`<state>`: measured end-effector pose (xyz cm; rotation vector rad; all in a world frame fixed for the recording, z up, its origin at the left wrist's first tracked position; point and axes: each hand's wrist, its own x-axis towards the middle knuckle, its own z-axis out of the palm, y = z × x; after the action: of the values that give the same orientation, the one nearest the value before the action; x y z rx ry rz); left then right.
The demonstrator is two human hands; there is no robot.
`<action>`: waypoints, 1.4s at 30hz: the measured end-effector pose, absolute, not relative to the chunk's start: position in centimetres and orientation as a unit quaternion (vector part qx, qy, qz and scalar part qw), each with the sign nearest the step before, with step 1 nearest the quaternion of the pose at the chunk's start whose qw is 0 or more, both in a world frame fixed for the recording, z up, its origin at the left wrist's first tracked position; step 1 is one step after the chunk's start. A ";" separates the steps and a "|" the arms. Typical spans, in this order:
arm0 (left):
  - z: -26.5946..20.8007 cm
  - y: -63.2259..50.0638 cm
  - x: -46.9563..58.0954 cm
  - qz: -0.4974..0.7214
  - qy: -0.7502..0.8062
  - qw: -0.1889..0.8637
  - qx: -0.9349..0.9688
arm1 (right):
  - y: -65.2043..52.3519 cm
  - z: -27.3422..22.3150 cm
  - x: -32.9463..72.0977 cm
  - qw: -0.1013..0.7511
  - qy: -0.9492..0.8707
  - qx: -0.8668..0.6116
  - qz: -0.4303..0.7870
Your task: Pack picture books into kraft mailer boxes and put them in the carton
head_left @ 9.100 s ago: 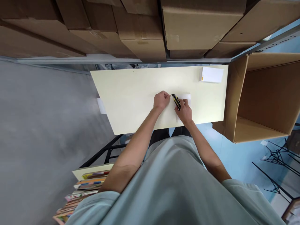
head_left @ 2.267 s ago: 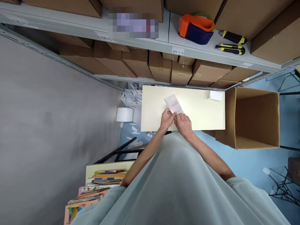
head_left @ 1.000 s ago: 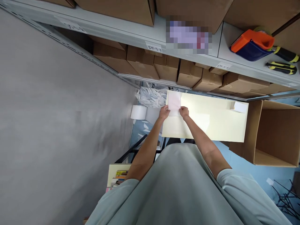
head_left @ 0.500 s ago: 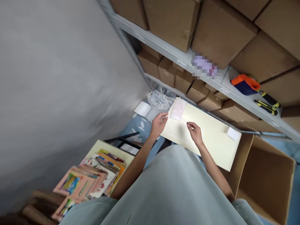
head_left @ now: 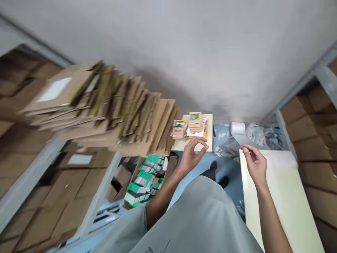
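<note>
My left hand (head_left: 193, 154) is raised in front of the small pale yellow table (head_left: 210, 144), thumb and forefinger curved with a gap between them and nothing held. On that table lie two stacks of peach-coloured booklets with bright pictures, a nearer-left stack (head_left: 179, 130) and a taller right stack (head_left: 195, 121). My right hand (head_left: 255, 167) hovers at the near-left corner of a long cream tabletop (head_left: 284, 196). Its fingers are loosely curled, the thumb close to the fingertips, and no object shows in it. A whitish translucent sheet or bag (head_left: 281, 159) lies across that tabletop's far end.
Flat brown cardboard mailers (head_left: 131, 119) jut out at left from shelving. Below them stands an open carton of green-and-white boxes (head_left: 143, 181). A white roll (head_left: 238, 128) and crumpled plastic (head_left: 263, 135) are on the blue floor by the wall. Cartons (head_left: 313, 147) fill the right shelves.
The view has swung left, bringing the mailers and green boxes into sight. Both hands have left the space over the cream tabletop's middle; the left is now nearer the booklets. Nothing was picked up.
</note>
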<state>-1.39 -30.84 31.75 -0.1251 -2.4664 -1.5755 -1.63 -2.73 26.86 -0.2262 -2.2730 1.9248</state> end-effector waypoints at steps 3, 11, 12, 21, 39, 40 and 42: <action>33.6 -36.7 1.8 -0.513 -0.841 0.171 0.022 | -8.9 28.2 -2.3 0.027 -0.749 0.001 0.662; 37.5 -52.6 8.0 -0.458 -0.827 0.313 0.091 | -28.2 34.0 -4.3 -0.019 -0.749 0.215 0.626; 38.2 -55.0 8.5 -0.443 -0.826 0.334 0.096 | -31.1 35.2 -4.5 -0.015 -0.749 0.244 0.616; 45.4 -74.2 8.1 -0.242 -0.820 0.505 0.122 | -55.4 45.1 -7.4 0.107 -0.706 0.468 0.521; 45.7 -82.8 1.2 -0.161 -0.866 0.471 0.048 | -65.2 45.6 -12.8 0.362 -0.703 0.580 0.198; 46.0 -82.6 1.1 -0.154 -0.863 0.480 0.043 | -65.0 45.9 -12.7 0.381 -0.697 0.572 0.207; 46.7 -81.9 1.2 -0.136 -0.852 0.504 0.040 | -64.2 46.5 -12.1 0.428 -0.673 0.556 0.234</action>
<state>1.17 -81.88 46.67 0.0968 -2.0574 -0.3283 -12.06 -64.18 46.47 1.3883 -1.6807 0.5838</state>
